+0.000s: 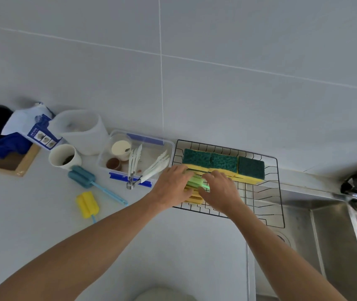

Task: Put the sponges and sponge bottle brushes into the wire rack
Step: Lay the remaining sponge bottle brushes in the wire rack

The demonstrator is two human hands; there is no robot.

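Observation:
A black wire rack (pixel 279 192) sits on the counter beside the sink. Three yellow sponges with green scouring tops (pixel 223 162) stand in a row along its back. Both hands are over the rack's left part. My left hand (pixel 171 187) and my right hand (pixel 221 190) lie on a green sponge bottle brush (pixel 196 181), which rests on more yellow sponges (pixel 192 197). How the fingers hold the brush is hidden. On the counter to the left lie a teal sponge brush (pixel 82 176) with a blue handle and a yellow sponge brush (pixel 87 204).
A clear plastic box (pixel 168 146) with white tongs and small cups stands left of the rack. Farther left are a white cup (pixel 63 157), a white pitcher (pixel 84 131), a blue and white bag and a wooden board. The steel sink (pixel 316 235) lies at the right.

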